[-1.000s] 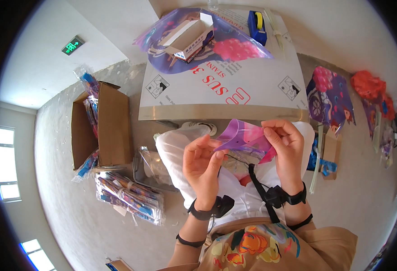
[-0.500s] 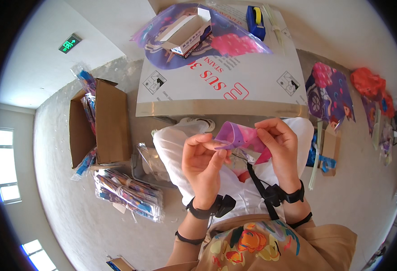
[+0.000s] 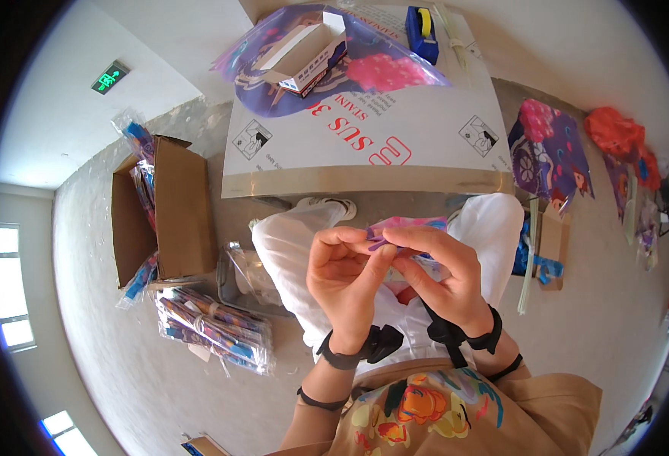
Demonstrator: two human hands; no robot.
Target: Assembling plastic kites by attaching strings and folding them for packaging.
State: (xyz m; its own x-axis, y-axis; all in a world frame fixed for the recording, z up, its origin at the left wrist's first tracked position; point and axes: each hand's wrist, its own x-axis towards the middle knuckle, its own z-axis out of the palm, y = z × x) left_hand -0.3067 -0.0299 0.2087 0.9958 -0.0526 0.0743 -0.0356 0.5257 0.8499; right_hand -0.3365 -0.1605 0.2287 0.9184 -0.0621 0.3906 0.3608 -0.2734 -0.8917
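Over my lap, a thin purple and pink printed plastic sheet (image 3: 408, 223) is pinched at its purple edge. My left hand (image 3: 347, 280) is closed on that edge, thumb against fingertips. Close beside it, my right hand (image 3: 448, 280) also pinches the edge, its fingertips almost meeting the left ones. Most of the sheet lies behind my fingers, so its full shape is hidden. In front of my knees stands a table (image 3: 365, 181), with a larger purple printed sheet (image 3: 395, 72) and an open white carton (image 3: 304, 57) on it.
A blue tape dispenser (image 3: 423, 42) and pale thin rods (image 3: 450, 34) lie at the table's far side. To the left are a cardboard box (image 3: 186, 216), a grey bin (image 3: 249, 292) and bagged bundles (image 3: 213, 327). Rightward are another printed sheet (image 3: 551, 148), a carton (image 3: 553, 247) and a red bag (image 3: 614, 135).
My right hand has moved left to my left hand, and both now pinch the sheet's edge together. The sheet's open curl has been flattened. The view has shifted slightly.
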